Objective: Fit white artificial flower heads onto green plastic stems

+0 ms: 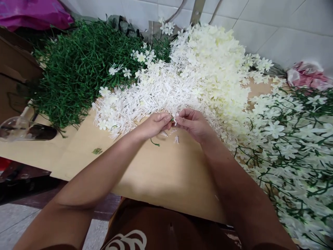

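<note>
Left hand (158, 123) pinches an apparent green stem (172, 119), right hand (194, 124) a small white flower (175, 120); slack fingertip grip could lose either in the far white pile (166, 91).

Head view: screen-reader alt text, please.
A person's left hand and right hand pinch a small white piece with some green above a tan surface. Behind lie heaps of green stems and pale blossoms; white flowers on stems lie at right.

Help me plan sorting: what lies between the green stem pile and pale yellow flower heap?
In the head view, a spread of thin white strands lies between the green stems and the pale yellow flowers, with loose white flowers near the stems.
</note>
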`<control>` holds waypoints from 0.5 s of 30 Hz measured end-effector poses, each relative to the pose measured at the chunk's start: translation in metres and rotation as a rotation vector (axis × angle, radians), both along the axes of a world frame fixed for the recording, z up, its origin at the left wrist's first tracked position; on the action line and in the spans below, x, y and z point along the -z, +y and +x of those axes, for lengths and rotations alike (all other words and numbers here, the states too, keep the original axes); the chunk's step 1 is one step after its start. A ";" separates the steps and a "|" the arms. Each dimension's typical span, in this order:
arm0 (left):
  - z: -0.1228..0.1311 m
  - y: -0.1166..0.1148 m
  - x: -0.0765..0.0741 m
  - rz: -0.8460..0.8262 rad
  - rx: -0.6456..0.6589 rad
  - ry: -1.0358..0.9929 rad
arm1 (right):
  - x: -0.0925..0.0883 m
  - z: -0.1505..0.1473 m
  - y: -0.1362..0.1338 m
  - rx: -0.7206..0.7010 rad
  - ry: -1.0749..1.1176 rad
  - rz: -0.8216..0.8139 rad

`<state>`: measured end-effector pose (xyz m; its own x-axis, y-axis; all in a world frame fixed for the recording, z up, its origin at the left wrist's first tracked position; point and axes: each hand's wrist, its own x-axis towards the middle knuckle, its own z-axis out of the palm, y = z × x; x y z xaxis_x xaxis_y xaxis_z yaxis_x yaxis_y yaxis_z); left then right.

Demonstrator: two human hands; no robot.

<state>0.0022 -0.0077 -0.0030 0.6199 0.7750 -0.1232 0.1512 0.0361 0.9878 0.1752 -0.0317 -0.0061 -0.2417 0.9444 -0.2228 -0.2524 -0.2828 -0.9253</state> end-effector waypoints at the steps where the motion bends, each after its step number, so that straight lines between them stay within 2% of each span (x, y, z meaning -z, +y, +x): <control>1: 0.000 0.000 -0.001 0.009 0.000 0.016 | -0.002 0.000 0.000 0.004 -0.030 0.010; 9: 0.001 0.001 -0.001 0.042 -0.003 0.074 | 0.000 -0.005 0.000 0.073 -0.126 0.098; 15: -0.001 0.002 0.000 0.057 0.054 0.097 | 0.005 -0.004 -0.003 0.039 -0.219 0.155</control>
<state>0.0010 -0.0056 -0.0033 0.6484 0.7481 -0.1410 0.2461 -0.0307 0.9688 0.1711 -0.0342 -0.0111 -0.1661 0.9790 -0.1181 -0.0494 -0.1279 -0.9906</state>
